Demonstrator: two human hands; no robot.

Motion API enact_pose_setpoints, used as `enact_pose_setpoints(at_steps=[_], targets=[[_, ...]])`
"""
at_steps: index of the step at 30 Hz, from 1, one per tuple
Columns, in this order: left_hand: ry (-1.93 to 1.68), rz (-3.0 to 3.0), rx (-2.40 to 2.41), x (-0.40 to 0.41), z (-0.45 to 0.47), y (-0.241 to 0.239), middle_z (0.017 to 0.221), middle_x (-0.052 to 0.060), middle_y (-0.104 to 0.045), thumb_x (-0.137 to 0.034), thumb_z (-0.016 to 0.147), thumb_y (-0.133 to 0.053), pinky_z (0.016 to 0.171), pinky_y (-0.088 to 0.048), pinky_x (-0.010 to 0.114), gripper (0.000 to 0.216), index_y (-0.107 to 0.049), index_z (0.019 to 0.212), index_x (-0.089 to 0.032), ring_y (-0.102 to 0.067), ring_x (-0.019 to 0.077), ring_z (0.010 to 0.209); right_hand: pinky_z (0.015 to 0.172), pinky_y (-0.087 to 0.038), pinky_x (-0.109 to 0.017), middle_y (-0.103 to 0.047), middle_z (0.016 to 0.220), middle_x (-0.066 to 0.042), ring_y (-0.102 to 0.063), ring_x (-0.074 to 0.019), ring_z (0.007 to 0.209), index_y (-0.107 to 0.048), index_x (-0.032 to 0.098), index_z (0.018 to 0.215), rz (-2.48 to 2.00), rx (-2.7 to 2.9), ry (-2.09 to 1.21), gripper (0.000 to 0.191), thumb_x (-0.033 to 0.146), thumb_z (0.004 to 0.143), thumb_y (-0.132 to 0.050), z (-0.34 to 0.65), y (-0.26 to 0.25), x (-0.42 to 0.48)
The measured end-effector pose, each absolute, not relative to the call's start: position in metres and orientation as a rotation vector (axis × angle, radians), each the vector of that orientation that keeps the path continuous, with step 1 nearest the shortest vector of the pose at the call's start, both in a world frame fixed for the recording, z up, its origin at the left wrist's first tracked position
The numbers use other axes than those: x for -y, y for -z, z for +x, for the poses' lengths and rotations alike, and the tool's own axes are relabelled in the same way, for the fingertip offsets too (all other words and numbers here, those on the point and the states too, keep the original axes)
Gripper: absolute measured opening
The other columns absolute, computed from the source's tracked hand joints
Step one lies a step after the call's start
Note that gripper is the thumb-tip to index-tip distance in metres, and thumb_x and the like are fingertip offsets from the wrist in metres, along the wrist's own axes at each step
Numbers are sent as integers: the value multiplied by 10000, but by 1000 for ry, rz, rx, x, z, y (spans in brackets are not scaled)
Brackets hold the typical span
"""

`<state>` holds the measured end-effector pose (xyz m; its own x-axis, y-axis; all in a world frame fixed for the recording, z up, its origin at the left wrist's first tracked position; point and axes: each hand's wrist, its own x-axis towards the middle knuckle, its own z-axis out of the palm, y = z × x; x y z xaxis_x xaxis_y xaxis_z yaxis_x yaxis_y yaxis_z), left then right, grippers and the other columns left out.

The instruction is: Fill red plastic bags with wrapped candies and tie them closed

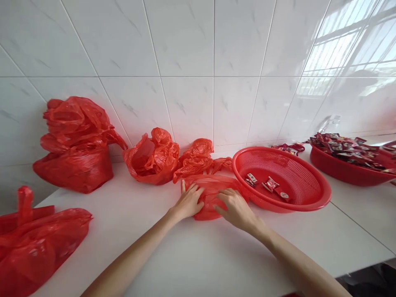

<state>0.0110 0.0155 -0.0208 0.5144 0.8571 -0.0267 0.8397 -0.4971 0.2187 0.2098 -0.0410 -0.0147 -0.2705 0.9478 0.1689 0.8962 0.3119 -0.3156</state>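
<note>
A thin red plastic bag (pixel 210 202) lies spread on the white tabletop in front of me. My left hand (pixel 187 201) rests on its left part, fingers apart and thumb out to the side. On the right part lies my right hand (pixel 234 205), its fingers bent a little and its thumb held away from them. Both hands touch the plastic without visibly gripping it. Just right of the bag stands a red mesh basket (pixel 297 181), with several small wrapped packets (pixel 270 184) in the bottom.
Behind, along the tiled wall, sit a crumpled red bag (pixel 198 159), an open red bag (pixel 163 165) and a full red bag (pixel 80 165). Another red bag (pixel 46 243) lies at the left edge. A red basin (pixel 337 169) heaped with dark red packets stands at right.
</note>
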Motion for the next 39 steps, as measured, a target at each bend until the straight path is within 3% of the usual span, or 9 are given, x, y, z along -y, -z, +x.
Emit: enact_pose_setpoints(at_steps=[5, 10, 13, 17, 19, 25, 29, 33, 39], targets=[[-629, 2556, -1413, -15, 18, 45, 1132, 112, -703, -119, 835, -476, 1166, 20, 757, 330, -666, 1097, -182, -630, 290, 1146, 944, -553, -339, -728, 1221, -92, -692, -233, 1114, -706, 218, 1131, -993, 2080, -441, 237, 290, 919, -628, 231, -40, 54], [-1318, 2631, -1100, 4, 27, 51, 1017, 54, -729, -176, 926, -482, 1226, -90, 639, 200, -678, 936, -214, -681, 208, 1022, 946, -556, -448, -672, 1326, -118, -651, -321, 1193, -512, 231, 1444, -1600, 2044, -392, 587, 421, 898, -615, 311, -80, 19], [-1443, 2718, -620, 33, 41, 52, 954, 36, -724, -127, 898, -501, 1229, -181, 545, 171, -645, 931, -212, -678, 182, 1012, 1021, -508, -431, -405, 1587, -179, -526, -362, 1350, -206, 200, 1613, -2142, 2186, -595, 958, 571, 848, -648, 354, -73, -5], [-1234, 2751, -65, 61, 62, 68, 920, 36, -719, -150, 826, -528, 1163, -331, 425, 201, -607, 1004, -197, -663, 168, 990, 790, -586, -472, -650, 1310, -263, -727, -402, 990, -198, 142, 1618, -2401, 2126, -855, 1129, 569, 732, -753, 372, -51, -11], [-1133, 2781, -13, 62, 69, 79, 895, 27, -715, -142, 801, -550, 1118, -381, 386, 200, -599, 987, -197, -655, 158, 940, 678, -594, -454, -643, 1329, -254, -749, -372, 861, -70, 175, 1636, -2435, 2110, -1043, 1180, 531, 732, -740, 369, -41, -8], [-1013, 2793, -92, 48, 70, 97, 801, 15, -682, -114, 784, -581, 964, -480, 313, 149, -630, 901, -192, -584, 144, 763, 544, -566, -417, -7, 1664, -273, -756, -339, 765, 128, 332, 1603, -2408, 2193, -992, 1285, 261, 648, -729, 359, -18, -10], [-1020, 2730, -115, 49, 70, 97, 801, 23, -669, -98, 777, -585, 909, -492, 295, 161, -656, 893, -186, -558, 146, 756, 695, -585, -427, -238, 1661, -177, -711, -404, 1030, 82, 369, 1607, -2086, 2416, -959, 1257, 217, 643, -713, 353, -15, -23], [-1009, 2702, -130, 50, 72, 98, 791, 26, -668, -86, 768, -585, 836, -501, 277, 171, -664, 884, -184, -550, 145, 735, 663, -569, -389, -257, 1655, -172, -701, -389, 1000, -205, 374, 1607, -2039, 2530, -866, 1141, 242, 610, -745, 345, -16, -42], [-997, 2648, -142, 48, 71, 96, 794, 26, -668, -74, 762, -579, 762, -499, 257, 183, -675, 880, -176, -566, 138, 731, 669, -511, -280, -689, 1253, -90, -654, -326, 1071, -584, 263, 1399, -2012, 2446, -706, 807, 324, 619, -780, 342, -16, -55]])
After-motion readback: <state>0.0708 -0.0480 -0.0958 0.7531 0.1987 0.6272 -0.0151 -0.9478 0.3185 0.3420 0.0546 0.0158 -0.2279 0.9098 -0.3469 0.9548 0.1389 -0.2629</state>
